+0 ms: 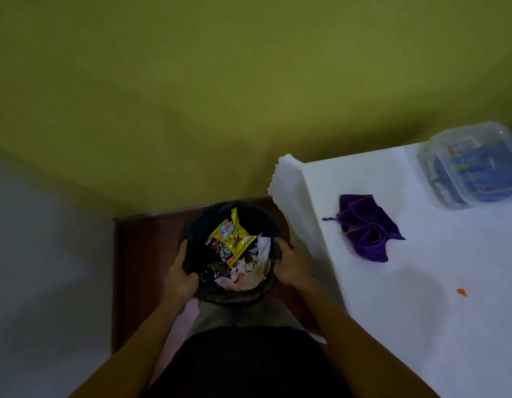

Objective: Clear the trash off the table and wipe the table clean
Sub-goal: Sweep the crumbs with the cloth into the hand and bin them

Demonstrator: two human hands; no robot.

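The black trash bin (234, 297) is held at its rim by both hands. The left hand (180, 271) is curled over the left side of the rim and the right hand (292, 268) over the right side, so neither hand is free. The bin is seen low, beside the left edge of the white table (421, 326), and it is filled with wrappers and crumpled paper.

The next step, as it is judged, is the wiping. The purple cloth (366, 228) lies on the table, to the right of the right hand and a little farther from the person, so the right hand is the nearer one. Its long axis runs from far-left to near-right. A small orange scrap (461, 292) is left on the table, well apart from the cloth, farther right.

On the yellow snack packet (232, 237) red letters are seen, but they cannot be read with certainty. Coloured labels are seen inside the clear plastic box (473, 165), too blurred to be read.
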